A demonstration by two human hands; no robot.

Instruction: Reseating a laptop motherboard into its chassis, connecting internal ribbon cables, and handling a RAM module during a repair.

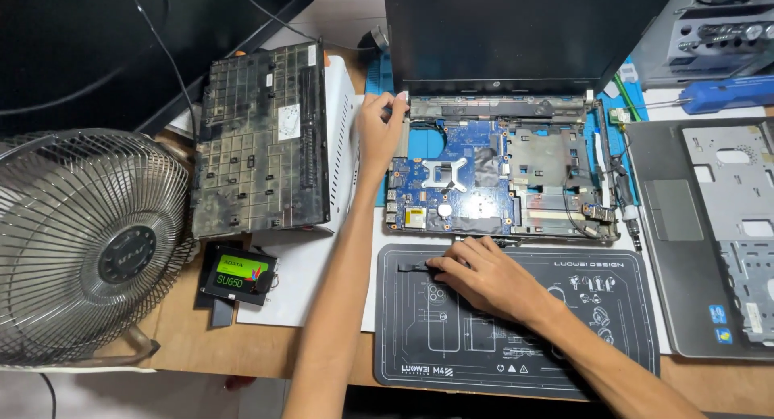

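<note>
While the left hand (379,129) rests half-curled on the back left corner of the opened laptop base (500,177), seemingly to steady it, the right hand (484,278) pinches a small dark tool (413,266) against the black work mat (516,322) at the table's front edge

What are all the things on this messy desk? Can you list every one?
Fan: one, grey wire cage, far left.
Laptop bottom cover: one, dusty black, left of centre.
Small drive: one, black with green label, below the cover.
Opened laptop: one, blue circuit board showing, centre.
Work mat: one, dark grey with white drawings, front.
Palmrest panel: one, grey, right.
Screwdriver: one, blue, top right.
Small black tool: one, on the mat.
Left hand: touching the laptop's left hinge corner.
Right hand: fingertips on the small black tool.
</note>
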